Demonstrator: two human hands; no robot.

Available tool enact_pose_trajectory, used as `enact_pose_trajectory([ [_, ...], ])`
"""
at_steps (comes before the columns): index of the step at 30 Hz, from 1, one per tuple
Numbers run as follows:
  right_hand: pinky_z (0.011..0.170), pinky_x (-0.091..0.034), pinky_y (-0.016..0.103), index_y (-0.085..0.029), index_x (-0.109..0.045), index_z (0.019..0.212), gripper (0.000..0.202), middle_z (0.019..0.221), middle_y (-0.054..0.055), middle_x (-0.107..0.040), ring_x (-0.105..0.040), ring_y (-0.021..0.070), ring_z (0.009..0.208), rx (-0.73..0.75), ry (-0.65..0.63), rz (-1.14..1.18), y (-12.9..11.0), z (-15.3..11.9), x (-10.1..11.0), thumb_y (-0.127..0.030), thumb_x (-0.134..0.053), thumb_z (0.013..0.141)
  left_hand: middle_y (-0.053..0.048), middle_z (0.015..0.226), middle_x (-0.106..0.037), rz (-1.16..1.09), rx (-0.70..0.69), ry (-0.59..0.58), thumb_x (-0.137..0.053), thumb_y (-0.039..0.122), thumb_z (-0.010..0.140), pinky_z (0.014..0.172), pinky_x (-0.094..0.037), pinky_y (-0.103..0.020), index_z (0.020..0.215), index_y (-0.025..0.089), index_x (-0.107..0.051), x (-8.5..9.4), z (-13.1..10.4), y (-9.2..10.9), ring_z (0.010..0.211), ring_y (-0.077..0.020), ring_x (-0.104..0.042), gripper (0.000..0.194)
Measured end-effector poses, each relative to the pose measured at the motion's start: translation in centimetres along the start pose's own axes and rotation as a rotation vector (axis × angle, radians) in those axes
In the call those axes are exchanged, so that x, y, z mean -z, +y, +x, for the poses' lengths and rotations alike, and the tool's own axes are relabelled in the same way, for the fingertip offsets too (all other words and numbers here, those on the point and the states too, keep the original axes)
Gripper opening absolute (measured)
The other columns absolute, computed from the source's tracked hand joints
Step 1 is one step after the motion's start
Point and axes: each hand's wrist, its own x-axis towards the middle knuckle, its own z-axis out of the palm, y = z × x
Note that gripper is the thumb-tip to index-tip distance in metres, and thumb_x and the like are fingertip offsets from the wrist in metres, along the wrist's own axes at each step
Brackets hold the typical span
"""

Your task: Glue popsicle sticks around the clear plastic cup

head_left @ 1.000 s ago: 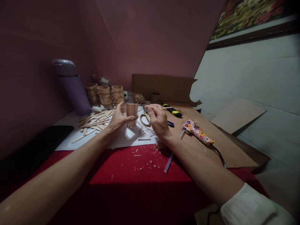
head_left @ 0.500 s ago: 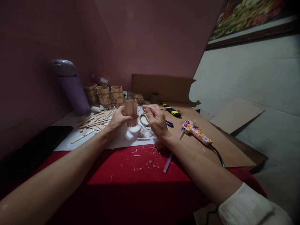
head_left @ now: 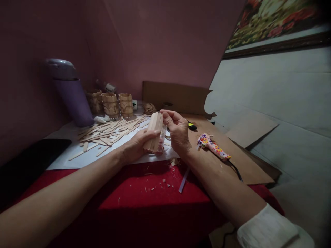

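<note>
Wooden sticks stand side by side around a clear cup (head_left: 155, 132), which is tilted above the white paper. My left hand (head_left: 137, 143) grips it from the left, with the thumb across the sticks. At its upper right edge, my right hand (head_left: 177, 129) has its thumb and index finger pressed together; whatever is between them is too small to make out. Part of the cup's right side shows bare of sticks. Loose sticks (head_left: 103, 134) lie heaped on the paper, left of the cup.
A purple bottle (head_left: 73, 100) and stick-covered cups (head_left: 126, 105) stand at the back left. On the cardboard (head_left: 240, 165) at the right lies a flowered glue gun (head_left: 213, 146). A glue stick (head_left: 184, 181) and wood scraps lie on the red cloth (head_left: 129, 193). Twine (head_left: 149, 108) sits behind.
The cup has moved right and tilted, turning its bare side partly into view. My right hand has come up against its upper edge. The camera view has shifted slightly right.
</note>
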Motion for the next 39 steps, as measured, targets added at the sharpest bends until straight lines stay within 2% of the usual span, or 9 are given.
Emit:
enact_pose_trajectory([
  [6, 0.077, -0.060, 0.036, -0.023, -0.073, 0.090, 0.029, 0.091, 0.003, -0.077, -0.070, 0.0179, 0.081, -0.104, 0.074, 0.121, 0.7, 0.2, -0.7, -0.049, -0.077, 0.078, -0.006, 0.077, -0.067, -0.020, 0.013, 0.116, -0.085, 0.038, 0.073, 0.056, -0.056, -0.030, 0.097, 0.016, -0.062, 0.1, 0.5, -0.4, 0.061, -0.0166, -0.064, 0.040],
  [13, 0.079, -0.060, 0.035, -0.022, -0.071, 0.092, 0.027, 0.093, 0.004, -0.076, -0.071, 0.0192, 0.087, -0.102, 0.130, 0.083, 1.2, 0.1, -1.5, -0.047, -0.072, 0.081, -0.005, 0.073, -0.067, -0.022, -0.007, 0.172, -0.089, 0.040, 0.066, 0.056, -0.057, -0.032, 0.091, 0.016, -0.063, -0.2, 0.6, -0.5, 0.061, -0.0181, -0.064, 0.043],
  [25, 0.084, -0.058, 0.035, -0.022, -0.066, 0.098, 0.024, 0.098, 0.005, -0.073, -0.070, 0.0185, 0.092, -0.065, 0.182, -0.043, 1.5, -0.1, -2.3, -0.045, -0.061, 0.091, -0.006, 0.072, -0.068, -0.037, -0.019, 0.196, -0.088, 0.036, 0.066, 0.052, -0.054, -0.029, 0.087, 0.015, -0.065, -0.6, 0.9, -0.6, 0.059, -0.0175, -0.062, 0.038],
  [35, 0.080, -0.056, 0.032, -0.022, -0.065, 0.094, 0.016, 0.089, 0.003, -0.072, -0.068, 0.0170, 0.083, -0.064, 0.238, -0.128, 1.3, 0.1, -3.1, -0.037, -0.061, 0.091, -0.004, 0.072, -0.069, -0.092, -0.037, 0.248, -0.084, 0.028, 0.069, 0.045, -0.051, -0.026, 0.092, 0.012, -0.067, -0.6, 1.1, -0.7, 0.056, -0.0160, -0.062, 0.033],
  [39, 0.080, -0.055, 0.031, -0.022, -0.063, 0.094, 0.017, 0.088, 0.002, -0.071, -0.068, 0.0164, 0.083, -0.053, 0.244, -0.155, 1.0, 0.1, -3.3, -0.038, -0.059, 0.091, -0.003, 0.070, -0.069, -0.121, -0.042, 0.252, -0.082, 0.024, 0.070, 0.047, -0.053, -0.025, 0.092, 0.011, -0.066, -0.5, 1.2, -0.7, 0.056, -0.0152, -0.063, 0.030],
])
